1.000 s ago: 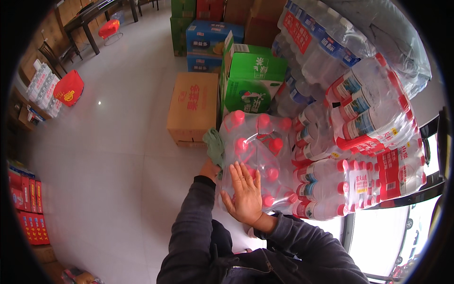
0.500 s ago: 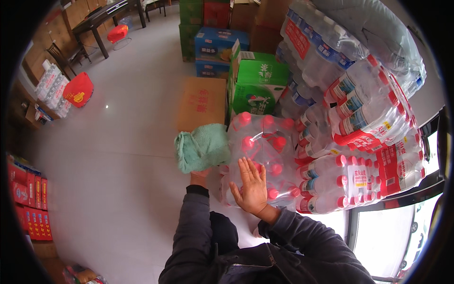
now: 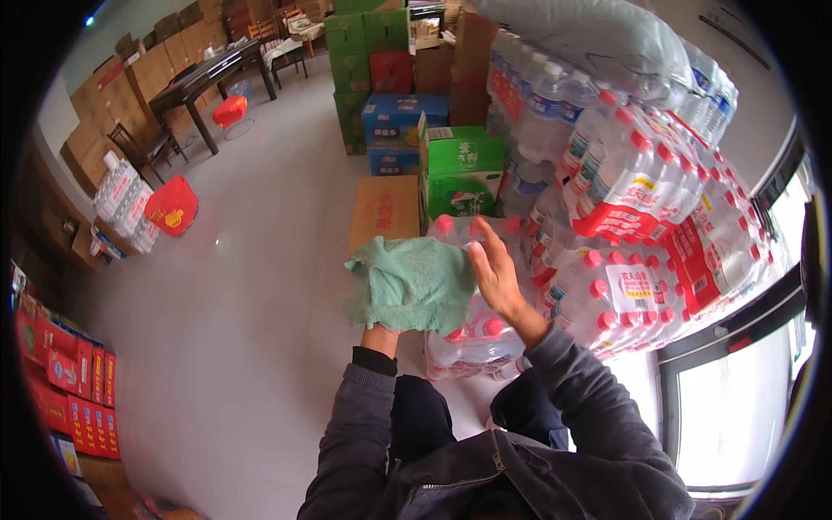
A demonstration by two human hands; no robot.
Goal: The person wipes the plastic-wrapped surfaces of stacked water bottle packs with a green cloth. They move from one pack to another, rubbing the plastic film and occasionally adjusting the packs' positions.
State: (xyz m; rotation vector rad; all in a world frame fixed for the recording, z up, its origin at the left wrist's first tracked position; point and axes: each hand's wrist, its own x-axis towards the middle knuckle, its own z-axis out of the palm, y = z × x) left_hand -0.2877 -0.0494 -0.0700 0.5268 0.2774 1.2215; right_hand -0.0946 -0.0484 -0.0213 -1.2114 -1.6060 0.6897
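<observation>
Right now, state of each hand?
Left hand: green cloth draped over it; open or closed cannot be told.
Right hand: open, holding nothing.

A green carton (image 3: 464, 184) stands beside a brown box (image 3: 380, 208) bordering a pale, glossy floor (image 3: 243, 347), with blue cartons (image 3: 399, 121) just behind; at right, a plastic-wrapped bundle (image 3: 589, 43) lies over blue-labelled bottles (image 3: 546, 100). Across the room, a dark table (image 3: 208, 76) stands near stacked cardboard boxes (image 3: 108, 102). Red boxes (image 3: 91, 425) line the left edge; daylight fills a glass door (image 3: 728, 425).
</observation>
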